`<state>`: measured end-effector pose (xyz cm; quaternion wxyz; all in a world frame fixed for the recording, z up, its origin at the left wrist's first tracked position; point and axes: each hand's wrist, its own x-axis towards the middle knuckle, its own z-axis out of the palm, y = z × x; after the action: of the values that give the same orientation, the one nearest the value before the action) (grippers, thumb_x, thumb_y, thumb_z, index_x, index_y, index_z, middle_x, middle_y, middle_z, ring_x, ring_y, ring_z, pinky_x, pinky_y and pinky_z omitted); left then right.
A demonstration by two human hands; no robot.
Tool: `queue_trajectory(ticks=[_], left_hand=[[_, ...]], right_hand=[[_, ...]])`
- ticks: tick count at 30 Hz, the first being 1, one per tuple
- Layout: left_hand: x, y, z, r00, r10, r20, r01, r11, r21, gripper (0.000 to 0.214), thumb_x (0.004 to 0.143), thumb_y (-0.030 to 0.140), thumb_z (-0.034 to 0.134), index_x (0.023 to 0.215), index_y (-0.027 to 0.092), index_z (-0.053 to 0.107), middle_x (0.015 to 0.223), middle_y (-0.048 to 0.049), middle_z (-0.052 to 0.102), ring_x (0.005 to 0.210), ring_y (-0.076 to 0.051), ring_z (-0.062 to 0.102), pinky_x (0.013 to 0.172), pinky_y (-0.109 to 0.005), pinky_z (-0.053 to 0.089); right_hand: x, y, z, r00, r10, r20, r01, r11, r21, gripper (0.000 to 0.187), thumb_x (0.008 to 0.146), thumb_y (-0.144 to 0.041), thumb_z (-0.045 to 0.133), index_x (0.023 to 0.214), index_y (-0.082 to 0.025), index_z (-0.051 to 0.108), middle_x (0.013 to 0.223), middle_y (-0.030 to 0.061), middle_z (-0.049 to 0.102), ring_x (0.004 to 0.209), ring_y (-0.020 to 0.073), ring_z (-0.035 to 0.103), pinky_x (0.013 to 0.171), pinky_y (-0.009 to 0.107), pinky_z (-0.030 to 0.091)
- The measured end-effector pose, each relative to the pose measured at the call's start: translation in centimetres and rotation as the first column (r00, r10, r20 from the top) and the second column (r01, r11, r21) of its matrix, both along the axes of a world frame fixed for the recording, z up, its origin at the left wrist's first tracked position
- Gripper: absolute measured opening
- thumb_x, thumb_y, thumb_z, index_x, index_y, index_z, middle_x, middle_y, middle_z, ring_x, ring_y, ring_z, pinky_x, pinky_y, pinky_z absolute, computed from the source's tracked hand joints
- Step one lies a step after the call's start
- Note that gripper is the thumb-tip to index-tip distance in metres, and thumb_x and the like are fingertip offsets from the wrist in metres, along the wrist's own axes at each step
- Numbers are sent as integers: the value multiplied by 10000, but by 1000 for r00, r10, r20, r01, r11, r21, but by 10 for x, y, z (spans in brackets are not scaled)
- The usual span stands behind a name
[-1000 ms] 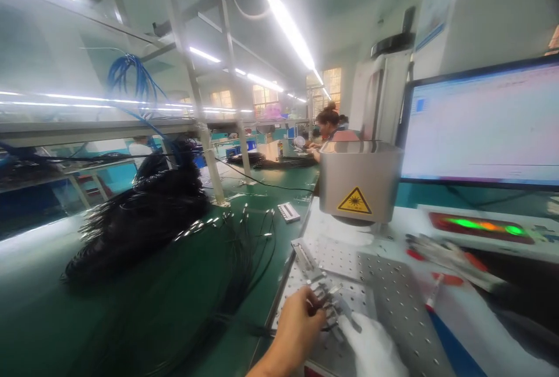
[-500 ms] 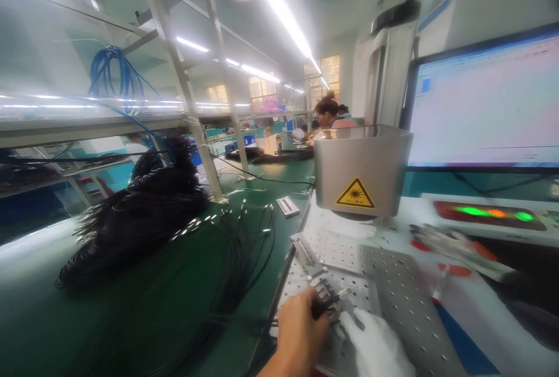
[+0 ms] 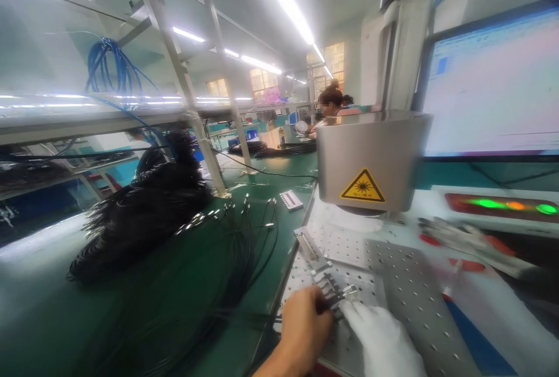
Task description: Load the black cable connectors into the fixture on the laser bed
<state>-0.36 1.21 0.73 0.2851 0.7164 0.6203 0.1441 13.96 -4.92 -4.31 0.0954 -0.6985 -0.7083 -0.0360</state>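
Bare left hand (image 3: 303,330) in a pinching grip on a row of metal plugs (image 3: 334,294), flat on the holed plate (image 3: 406,295). Gloved right hand (image 3: 382,342) (white glove) touching the plugs, its grip impossible to tell. Black cables (image 3: 144,214) heaped on the green surface (image 3: 43,307) leftward; laser box (image 3: 371,159) above.

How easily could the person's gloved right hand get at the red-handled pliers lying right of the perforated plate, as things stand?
Probably easily. The right hand rests on the perforated plate at the metal connectors, and only bare plate lies between it and the pliers. The laser head hangs further back.
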Motion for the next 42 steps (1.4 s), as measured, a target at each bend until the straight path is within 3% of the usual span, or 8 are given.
queue_trajectory(ticks=[5,9,14,19,22,30,37,42], left_hand=[[2,3,4,1000,13,-11,-14,998,-58,61,623,173,606,671,204,626,680,20,586,716,-155,493,635,-272,267],[-5,6,5,990,-8,144,27,991,-133,115,620,197,667,598,191,554,581,50,468,641,-131,438,598,-266,255],[-13,12,2,937,-20,348,72,988,-138,139,713,224,618,618,183,525,565,62,418,586,-104,397,563,-249,261],[-11,14,0,923,-11,385,33,998,-50,97,642,120,578,669,187,514,602,64,467,607,-100,414,571,-239,275],[-9,13,1,931,-5,366,35,997,-76,113,601,116,575,603,188,487,576,65,448,604,-102,414,557,-245,263],[-5,8,7,975,35,221,-26,999,-46,33,630,154,619,644,180,604,629,38,550,682,-136,512,616,-253,304],[-3,9,8,994,-7,113,10,1000,-23,62,652,175,591,666,182,651,682,1,618,726,-167,542,634,-273,306],[-2,9,2,998,9,60,-9,1000,-5,126,663,193,582,726,196,692,798,-38,679,824,-216,576,689,-295,328]], right_hand=[[-4,4,8,994,-113,-14,110,987,-121,540,857,-102,375,1275,-331,628,1043,84,689,860,208,654,755,287,500],[-9,6,20,996,-92,5,92,986,-141,460,871,-190,430,1242,-357,645,934,87,686,761,217,645,686,307,497],[-10,7,22,998,-59,4,59,993,-102,510,785,-181,516,1230,-394,644,1063,52,686,850,240,639,726,326,517],[-11,5,22,999,-42,6,42,995,-90,623,698,-147,539,1280,-356,615,1147,51,666,924,256,617,744,328,509],[-11,4,24,999,-28,16,29,995,-92,679,652,-113,536,1284,-347,613,1175,35,661,928,254,613,752,329,505],[-14,0,24,997,-65,35,68,995,-78,600,767,-75,430,1267,-338,630,1220,25,653,960,227,608,810,312,487],[-7,9,8,997,-22,73,28,996,-81,622,707,-74,491,1245,-341,654,1292,4,626,922,225,624,784,309,519],[-2,17,-3,998,25,50,-20,996,-86,564,758,-92,479,1224,-351,666,1334,-58,593,875,206,618,794,312,533]])
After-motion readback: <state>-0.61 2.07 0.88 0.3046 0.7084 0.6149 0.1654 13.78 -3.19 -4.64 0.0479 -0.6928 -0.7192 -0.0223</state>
